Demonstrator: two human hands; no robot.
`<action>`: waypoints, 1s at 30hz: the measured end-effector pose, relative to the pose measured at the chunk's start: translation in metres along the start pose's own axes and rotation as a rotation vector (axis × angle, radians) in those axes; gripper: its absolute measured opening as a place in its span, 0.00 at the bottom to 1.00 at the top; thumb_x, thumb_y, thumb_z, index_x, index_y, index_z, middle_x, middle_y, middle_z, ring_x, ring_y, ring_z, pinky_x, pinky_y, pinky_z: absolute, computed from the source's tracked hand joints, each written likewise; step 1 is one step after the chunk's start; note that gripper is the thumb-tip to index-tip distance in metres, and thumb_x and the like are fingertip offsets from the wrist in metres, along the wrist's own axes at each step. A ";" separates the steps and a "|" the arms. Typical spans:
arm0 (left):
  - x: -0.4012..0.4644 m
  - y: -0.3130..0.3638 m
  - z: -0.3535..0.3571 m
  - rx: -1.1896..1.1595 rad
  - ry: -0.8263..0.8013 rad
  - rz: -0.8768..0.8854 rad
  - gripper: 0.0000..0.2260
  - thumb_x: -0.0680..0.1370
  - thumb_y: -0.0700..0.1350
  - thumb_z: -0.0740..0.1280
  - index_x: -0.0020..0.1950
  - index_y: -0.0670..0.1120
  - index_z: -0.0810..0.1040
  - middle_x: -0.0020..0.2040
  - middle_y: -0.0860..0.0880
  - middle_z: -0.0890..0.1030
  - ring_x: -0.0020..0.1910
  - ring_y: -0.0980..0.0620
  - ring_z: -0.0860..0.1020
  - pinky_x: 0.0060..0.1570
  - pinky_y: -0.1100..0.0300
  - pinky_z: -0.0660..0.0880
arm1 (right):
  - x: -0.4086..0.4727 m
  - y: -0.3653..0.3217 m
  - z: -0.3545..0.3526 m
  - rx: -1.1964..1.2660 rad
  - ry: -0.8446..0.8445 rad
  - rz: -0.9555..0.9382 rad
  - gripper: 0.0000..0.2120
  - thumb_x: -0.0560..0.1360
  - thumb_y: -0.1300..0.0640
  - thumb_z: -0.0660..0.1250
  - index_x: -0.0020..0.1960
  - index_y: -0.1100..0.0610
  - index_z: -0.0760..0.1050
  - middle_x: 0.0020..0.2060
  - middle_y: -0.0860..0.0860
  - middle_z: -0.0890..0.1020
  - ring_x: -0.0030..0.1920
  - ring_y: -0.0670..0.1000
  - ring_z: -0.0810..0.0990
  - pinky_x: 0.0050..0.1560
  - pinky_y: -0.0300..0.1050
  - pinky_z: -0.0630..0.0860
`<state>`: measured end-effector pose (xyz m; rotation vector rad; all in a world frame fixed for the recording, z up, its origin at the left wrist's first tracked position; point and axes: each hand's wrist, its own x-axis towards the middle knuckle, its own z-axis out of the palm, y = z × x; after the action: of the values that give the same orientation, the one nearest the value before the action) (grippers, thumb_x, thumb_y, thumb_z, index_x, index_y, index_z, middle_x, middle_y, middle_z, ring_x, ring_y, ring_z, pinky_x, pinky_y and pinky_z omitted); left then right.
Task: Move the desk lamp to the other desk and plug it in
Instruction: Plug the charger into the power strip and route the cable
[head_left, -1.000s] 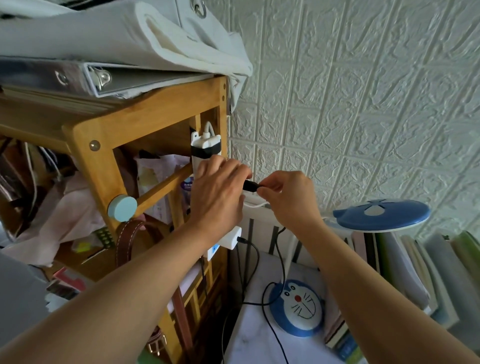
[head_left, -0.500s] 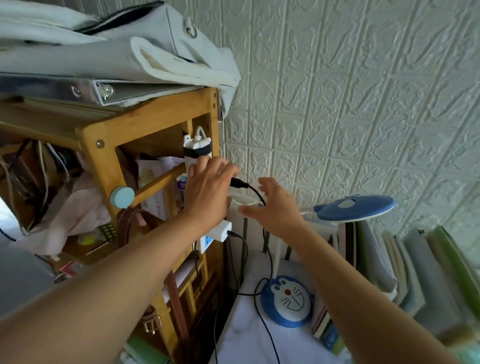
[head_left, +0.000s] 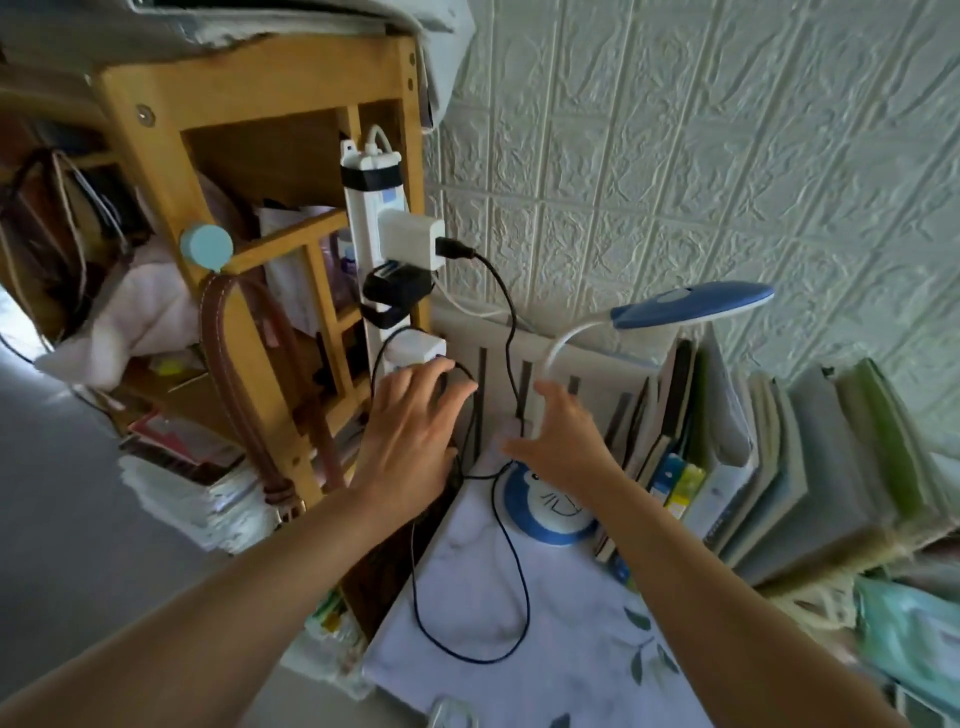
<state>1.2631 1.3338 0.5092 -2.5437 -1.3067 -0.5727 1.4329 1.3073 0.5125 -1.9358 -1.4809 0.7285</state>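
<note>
Two bare forearms reach forward from the bottom of the view toward the corner where a wooden shelf unit (head_left: 260, 98) meets a white embossed wall (head_left: 701, 156). The left hand (head_left: 410, 431) is raised palm-away, its fingers spread loosely and holding nothing, the fingertips just below a small white adapter (head_left: 415, 347) at the lower end of a white power strip (head_left: 371, 208) fastened upright to the shelf's post. The right hand (head_left: 558, 441) is likewise open, fingers fanned and somewhat blurred, hovering in front of the desk lamp's white gooseneck (head_left: 566, 338) and above its round blue cartoon-faced base (head_left: 550, 512); whether it touches the neck or the cord cannot be told. The desk lamp (head_left: 685, 304) stands on the marble-patterned desk (head_left: 545, 649), its blue head tilted over a row of upright books (head_left: 779, 457). A black cord (head_left: 511, 332) runs from a plug seated in the larger white charger (head_left: 410, 238) on the strip, drops between the two hands and loops across the desktop. A black adapter (head_left: 397, 293) sits between the two white ones. A brown leather strap (head_left: 228, 364) hangs from a pale blue knob (head_left: 206, 247) on the shelf.
</note>
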 end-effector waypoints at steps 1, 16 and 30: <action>-0.008 0.002 0.006 0.000 -0.015 -0.005 0.30 0.63 0.42 0.75 0.64 0.47 0.72 0.66 0.43 0.72 0.62 0.41 0.71 0.60 0.47 0.69 | -0.002 0.007 0.006 -0.009 -0.012 0.019 0.36 0.69 0.53 0.71 0.72 0.55 0.58 0.69 0.57 0.65 0.69 0.59 0.63 0.68 0.53 0.64; -0.069 -0.006 0.102 -0.012 -0.470 0.041 0.25 0.72 0.43 0.68 0.68 0.50 0.66 0.72 0.51 0.64 0.69 0.45 0.62 0.67 0.52 0.58 | 0.016 0.060 0.067 0.051 -0.124 0.150 0.19 0.75 0.66 0.60 0.65 0.56 0.71 0.61 0.60 0.76 0.46 0.52 0.79 0.38 0.42 0.79; -0.057 -0.028 0.123 -0.137 -0.332 0.015 0.18 0.69 0.39 0.69 0.59 0.47 0.75 0.66 0.48 0.73 0.63 0.46 0.71 0.58 0.55 0.70 | 0.013 0.041 0.104 0.194 0.137 0.126 0.09 0.70 0.65 0.67 0.47 0.57 0.82 0.35 0.46 0.81 0.39 0.47 0.80 0.39 0.35 0.75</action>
<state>1.2393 1.3533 0.3742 -2.8519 -1.3899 -0.2496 1.3868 1.3248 0.4108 -1.9021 -1.1700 0.7495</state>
